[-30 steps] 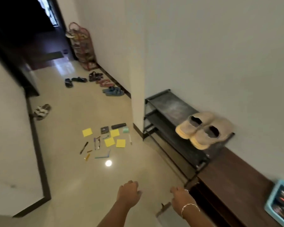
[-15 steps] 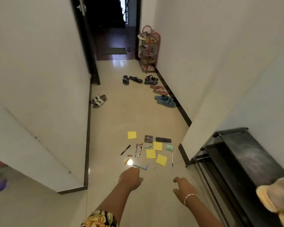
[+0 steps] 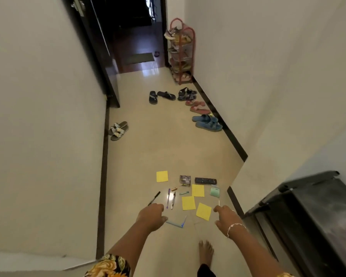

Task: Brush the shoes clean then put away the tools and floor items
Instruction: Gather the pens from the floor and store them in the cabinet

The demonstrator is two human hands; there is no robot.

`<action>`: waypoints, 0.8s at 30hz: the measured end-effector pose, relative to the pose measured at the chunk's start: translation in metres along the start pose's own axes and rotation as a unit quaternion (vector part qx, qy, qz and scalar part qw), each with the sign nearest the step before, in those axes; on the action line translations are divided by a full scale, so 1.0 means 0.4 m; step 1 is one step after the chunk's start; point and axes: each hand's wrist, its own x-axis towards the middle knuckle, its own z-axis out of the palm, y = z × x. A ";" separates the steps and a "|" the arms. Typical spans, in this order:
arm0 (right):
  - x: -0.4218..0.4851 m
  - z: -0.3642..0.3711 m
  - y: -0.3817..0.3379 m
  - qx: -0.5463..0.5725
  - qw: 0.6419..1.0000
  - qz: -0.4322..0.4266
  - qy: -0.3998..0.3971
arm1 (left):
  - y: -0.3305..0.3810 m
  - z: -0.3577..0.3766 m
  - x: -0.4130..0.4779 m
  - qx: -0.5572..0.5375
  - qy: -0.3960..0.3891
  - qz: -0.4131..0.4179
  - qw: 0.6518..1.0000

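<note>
Small items lie scattered on the hallway floor ahead: several yellow sticky notes [image 3: 188, 203], a black remote [image 3: 205, 180], a small dark packet [image 3: 185, 180], pens [image 3: 173, 200], a black marker [image 3: 154, 198], a green pouch [image 3: 215, 191] and a light blue bent strip [image 3: 176, 223]. My left hand [image 3: 152, 215] hangs above the floor near the marker, fingers loosely curled, holding nothing. My right hand [image 3: 226, 216] is beside the nearest sticky note, also loosely curled around nothing. My bare foot [image 3: 206, 251] stands just behind.
A black shoe rack [image 3: 312, 204] stands at the right against the wall. Sandals and slippers [image 3: 207, 122] line the right wall farther on, one pair [image 3: 118, 130] by the left wall. A red shoe stand [image 3: 181, 50] is at the hallway's end by a dark doorway.
My view has swung from the black rack and its beige shoes toward the hallway floor. Both hands have moved forward over the scattered items, and my foot has come into view.
</note>
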 end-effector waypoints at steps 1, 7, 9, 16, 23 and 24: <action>0.038 -0.018 0.023 -0.002 1.000 0.000 -0.008 | 0.025 -0.012 0.047 0.004 -0.009 0.001 1.000; 0.259 -0.064 0.157 -0.038 0.997 0.001 -0.065 | 0.127 -0.023 0.315 -0.008 -0.047 0.000 0.999; 0.340 -0.046 0.189 -0.052 0.995 0.004 -0.081 | 0.130 0.009 0.403 -0.016 -0.053 -0.002 0.998; 0.704 0.214 0.304 0.023 0.995 0.068 -0.076 | 0.049 0.293 0.788 -0.038 -0.079 0.010 0.996; 1.077 0.606 0.504 0.088 0.975 0.204 -0.024 | -0.015 0.675 1.175 -0.120 -0.061 0.049 0.990; 1.124 0.654 0.530 0.091 0.973 0.213 -0.017 | -0.020 0.718 1.220 -0.123 -0.061 0.062 0.989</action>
